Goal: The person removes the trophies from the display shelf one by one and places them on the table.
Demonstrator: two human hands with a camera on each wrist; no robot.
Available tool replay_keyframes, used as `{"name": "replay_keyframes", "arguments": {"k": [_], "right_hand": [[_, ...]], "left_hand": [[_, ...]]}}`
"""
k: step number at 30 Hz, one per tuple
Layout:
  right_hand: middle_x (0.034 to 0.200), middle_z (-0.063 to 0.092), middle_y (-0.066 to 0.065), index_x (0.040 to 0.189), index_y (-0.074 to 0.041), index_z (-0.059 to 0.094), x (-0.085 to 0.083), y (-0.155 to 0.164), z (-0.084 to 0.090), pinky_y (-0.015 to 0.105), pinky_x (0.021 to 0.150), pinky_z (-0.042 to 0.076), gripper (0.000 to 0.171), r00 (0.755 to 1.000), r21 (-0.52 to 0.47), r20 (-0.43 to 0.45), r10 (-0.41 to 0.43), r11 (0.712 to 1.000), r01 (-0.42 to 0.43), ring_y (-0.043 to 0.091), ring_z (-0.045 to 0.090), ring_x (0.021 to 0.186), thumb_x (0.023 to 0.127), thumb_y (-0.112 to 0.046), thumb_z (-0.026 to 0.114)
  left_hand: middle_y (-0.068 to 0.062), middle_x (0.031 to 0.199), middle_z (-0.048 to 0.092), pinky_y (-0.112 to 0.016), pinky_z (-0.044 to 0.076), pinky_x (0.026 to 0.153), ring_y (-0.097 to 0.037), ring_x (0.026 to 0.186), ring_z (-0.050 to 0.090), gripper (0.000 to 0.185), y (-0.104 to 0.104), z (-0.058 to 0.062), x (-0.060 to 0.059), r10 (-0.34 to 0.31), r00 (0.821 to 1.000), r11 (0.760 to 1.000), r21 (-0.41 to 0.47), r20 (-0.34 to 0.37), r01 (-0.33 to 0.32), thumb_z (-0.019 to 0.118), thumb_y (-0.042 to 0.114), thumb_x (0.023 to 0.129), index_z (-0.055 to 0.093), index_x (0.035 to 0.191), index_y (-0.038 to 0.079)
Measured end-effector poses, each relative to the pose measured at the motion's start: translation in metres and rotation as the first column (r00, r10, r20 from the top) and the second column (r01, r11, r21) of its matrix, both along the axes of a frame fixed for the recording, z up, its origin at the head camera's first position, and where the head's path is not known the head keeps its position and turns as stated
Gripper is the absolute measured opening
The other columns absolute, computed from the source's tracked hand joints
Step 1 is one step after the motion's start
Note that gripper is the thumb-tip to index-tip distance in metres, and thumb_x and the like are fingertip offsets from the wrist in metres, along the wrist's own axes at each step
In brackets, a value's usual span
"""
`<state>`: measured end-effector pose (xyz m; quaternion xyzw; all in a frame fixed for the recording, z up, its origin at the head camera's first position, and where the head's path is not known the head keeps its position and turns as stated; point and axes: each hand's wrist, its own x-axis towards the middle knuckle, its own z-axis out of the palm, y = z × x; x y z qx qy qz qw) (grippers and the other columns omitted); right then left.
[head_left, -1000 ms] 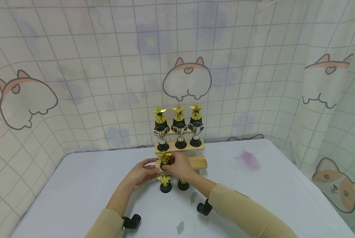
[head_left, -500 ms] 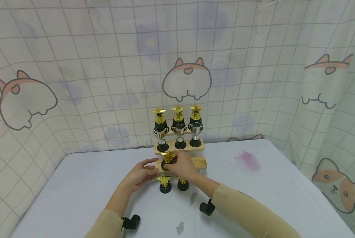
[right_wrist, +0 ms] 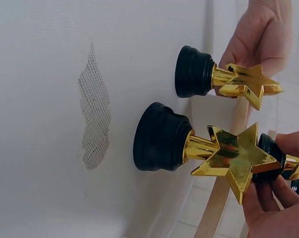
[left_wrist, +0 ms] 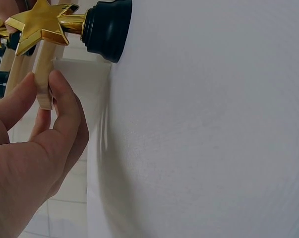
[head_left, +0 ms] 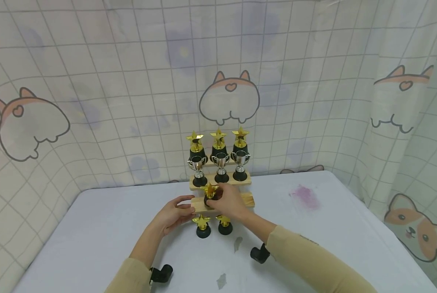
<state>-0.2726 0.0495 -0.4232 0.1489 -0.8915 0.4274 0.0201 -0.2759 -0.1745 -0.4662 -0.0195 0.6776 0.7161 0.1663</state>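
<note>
My right hand (head_left: 232,202) grips a star trophy (head_left: 209,191) by its black base, low over the lowest wooden shelf (head_left: 248,200), left of its middle; whether the base touches the wood I cannot tell. My left hand (head_left: 172,213) pinches the left end of that shelf, thumb (left_wrist: 23,99) on one face and fingers on the other. In front of the shelf, two more gold star trophies stand on the table: a left one (head_left: 203,228) and a right one (head_left: 225,226). The right wrist view shows both their black bases.
Silver cup trophies (head_left: 221,165) line the middle shelf (head_left: 211,179). Behind them, gold star trophies (head_left: 219,142) stand on the top shelf. A white cloth covers the table (head_left: 104,228), and a patterned curtain (head_left: 148,101) hangs behind.
My right hand has moved a little to the right along the lowest shelf with the star trophy. My left hand has kept its hold on the shelf's left end.
</note>
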Motion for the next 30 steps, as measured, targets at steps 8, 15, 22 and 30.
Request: {"name": "replay_keyframes", "arguments": {"k": [8, 15, 22, 30], "right_hand": [[0.105, 0.071, 0.01, 0.114, 0.002, 0.069, 0.003, 0.009, 0.002, 0.036, 0.082, 0.059, 0.037, 0.999, -0.012, -0.046, 0.019, 1.0, -0.019, 0.023, 0.068, 0.094, 0.087, -0.02, 0.081], [0.109, 0.071, 0.011, 0.117, -0.001, 0.069, 0.008, 0.018, 0.003, 0.035, 0.084, 0.059, 0.038, 0.999, -0.037, -0.038, 0.006, 0.999, -0.007, 0.025, 0.069, 0.099, 0.087, -0.02, 0.081], [0.107, 0.072, 0.012, 0.115, -0.001, 0.07, 0.013, 0.03, 0.002, 0.036, 0.082, 0.06, 0.036, 0.998, -0.091, -0.059, 0.002, 0.996, -0.007, 0.028, 0.071, 0.097, 0.085, -0.018, 0.082], [0.108, 0.07, 0.014, 0.12, -0.002, 0.069, 0.022, 0.043, 0.002, 0.039, 0.086, 0.06, 0.04, 0.999, -0.151, -0.034, -0.018, 0.988, 0.013, 0.03, 0.07, 0.101, 0.084, -0.016, 0.082]], "left_hand": [[-0.027, 0.132, 0.056, -0.037, 0.057, 0.092, -0.026, 0.103, 0.067, 0.056, 0.0, 0.0, 0.0, 0.007, 1.0, 1.0, -0.005, 0.0, -0.007, 0.064, -0.004, 0.099, 0.043, 0.151, 0.0], [-0.026, 0.131, 0.057, -0.036, 0.058, 0.091, -0.025, 0.102, 0.067, 0.056, 0.0, 0.0, 0.0, 0.009, 1.0, 1.0, 0.005, 0.001, -0.009, 0.064, -0.005, 0.098, 0.043, 0.15, -0.001], [-0.027, 0.129, 0.058, -0.037, 0.058, 0.091, -0.025, 0.1, 0.068, 0.057, 0.001, -0.001, -0.001, 0.016, 1.0, 1.0, 0.005, 0.005, -0.016, 0.065, -0.006, 0.097, 0.044, 0.15, -0.001], [-0.026, 0.127, 0.059, -0.037, 0.058, 0.09, -0.025, 0.099, 0.069, 0.057, 0.002, 0.0, 0.001, 0.025, 1.0, 1.0, -0.006, 0.002, -0.025, 0.065, -0.006, 0.097, 0.044, 0.15, -0.001]]}}
